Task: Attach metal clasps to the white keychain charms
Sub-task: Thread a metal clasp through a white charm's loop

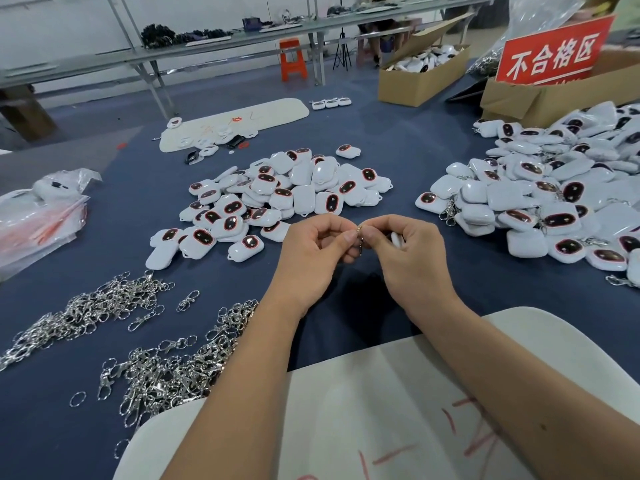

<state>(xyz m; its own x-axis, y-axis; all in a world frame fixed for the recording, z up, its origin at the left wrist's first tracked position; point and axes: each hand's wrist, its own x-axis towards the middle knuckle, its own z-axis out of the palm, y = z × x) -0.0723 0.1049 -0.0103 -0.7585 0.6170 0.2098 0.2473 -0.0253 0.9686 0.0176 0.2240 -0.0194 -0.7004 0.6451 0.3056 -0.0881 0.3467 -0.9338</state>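
White charms (pixel 287 199) with dark, red-rimmed ovals lie beyond silver clasps (pixel 156 372) on the navy table (pixel 138 216); red sign (pixel 554 53), white lettering.

I see a dark blue cloth-covered surface (pixel 114 237) stretching away beyond my hands. Far ahead stand long grey metal-framed benches (pixel 221 46) against a pale white wall (pixel 62 22), with an orange plastic stool (pixel 293 60) underneath.

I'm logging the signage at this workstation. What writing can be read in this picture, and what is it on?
"不合格区": white characters on the red sign standing at the cardboard box, far right.
A second line along the sign's lower edge is cut off and unreadable.
Red handwritten marks on the near white board: not legible.
Red marks on the far white board: too small to read.
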